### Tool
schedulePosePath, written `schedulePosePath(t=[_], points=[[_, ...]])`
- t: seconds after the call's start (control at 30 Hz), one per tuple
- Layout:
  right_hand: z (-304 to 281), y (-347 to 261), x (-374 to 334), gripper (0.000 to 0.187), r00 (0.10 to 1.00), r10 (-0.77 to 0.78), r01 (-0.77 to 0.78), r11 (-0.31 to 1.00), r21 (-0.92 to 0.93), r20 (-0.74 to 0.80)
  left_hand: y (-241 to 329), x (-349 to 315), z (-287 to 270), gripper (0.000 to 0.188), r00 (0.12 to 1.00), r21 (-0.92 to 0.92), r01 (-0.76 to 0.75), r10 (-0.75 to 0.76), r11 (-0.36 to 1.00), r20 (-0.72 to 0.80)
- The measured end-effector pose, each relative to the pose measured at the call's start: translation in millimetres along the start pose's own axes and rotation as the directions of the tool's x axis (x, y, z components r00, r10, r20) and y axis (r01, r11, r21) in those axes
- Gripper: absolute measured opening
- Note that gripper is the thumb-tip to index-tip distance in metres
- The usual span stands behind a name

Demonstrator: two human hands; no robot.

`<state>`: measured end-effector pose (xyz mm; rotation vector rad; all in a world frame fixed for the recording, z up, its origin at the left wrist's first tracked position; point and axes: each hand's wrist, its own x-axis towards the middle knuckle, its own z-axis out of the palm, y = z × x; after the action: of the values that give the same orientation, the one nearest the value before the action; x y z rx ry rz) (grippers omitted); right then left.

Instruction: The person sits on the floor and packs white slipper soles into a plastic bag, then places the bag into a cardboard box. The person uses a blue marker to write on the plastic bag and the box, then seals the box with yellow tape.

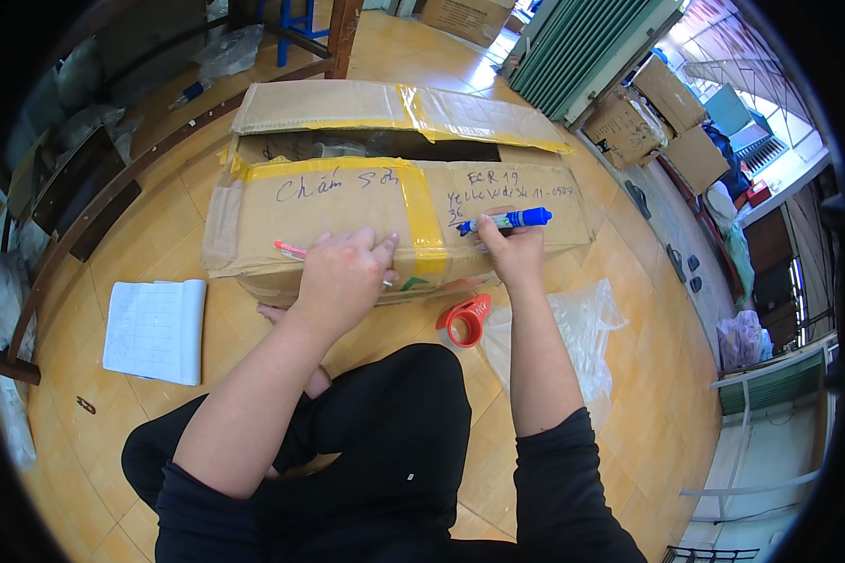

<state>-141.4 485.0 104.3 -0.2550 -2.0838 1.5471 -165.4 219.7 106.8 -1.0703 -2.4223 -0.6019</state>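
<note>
In front of me on the floor stands a large cardboard box (347, 211) with yellow tape, its top flaps parted and clear plastic showing inside. Handwriting covers the near flap. My right hand (512, 253) grips a blue marker (516, 220), its tip down at the writing on the right part of the flap. My left hand (343, 277) rests on the box's near edge left of the tape, fingers closed round a slim red-and-white pen (291, 250) that pokes out on both sides.
An open notebook (155, 328) lies at left. A red tape dispenser (464, 321) and a clear plastic bag (582, 328) lie near my right forearm. A wooden frame (192, 122) runs along the left. Cartons (624, 127) and sandals (674, 260) are beyond the doorway at right.
</note>
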Motion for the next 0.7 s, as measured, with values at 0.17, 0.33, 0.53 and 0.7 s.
schedulePosePath(t=[0.17, 0.33, 0.53, 0.7], points=[[0.5, -2.5, 0.4, 0.015, 0.999, -0.037, 0.039, 0.997, -0.061, 0.025, 0.5, -0.2, -0.5, 0.046, 1.000, -0.002, 0.006, -0.006, 1.000, 0.004], [1.5, -3.6, 1.6, 0.017, 1.000, -0.017, 0.018, 0.997, -0.071, 0.005, 1.4, 0.5, -1.7, 0.047, 1.000, 0.004, 0.000, 0.000, 1.000, -0.006], [-0.5, 0.1, 0.6, 0.016, 0.999, -0.036, 0.033, 0.990, -0.136, -0.024, 0.1, 0.8, -3.1, 0.041, 1.000, 0.001, -0.015, 0.015, 1.000, -0.008], [-19.7, -2.0, 13.2, 0.014, 0.982, -0.067, 0.074, 0.997, 0.037, -0.174, 0.5, 0.3, -1.9, 0.048, 1.000, 0.027, 0.006, -0.006, 1.000, 0.006]])
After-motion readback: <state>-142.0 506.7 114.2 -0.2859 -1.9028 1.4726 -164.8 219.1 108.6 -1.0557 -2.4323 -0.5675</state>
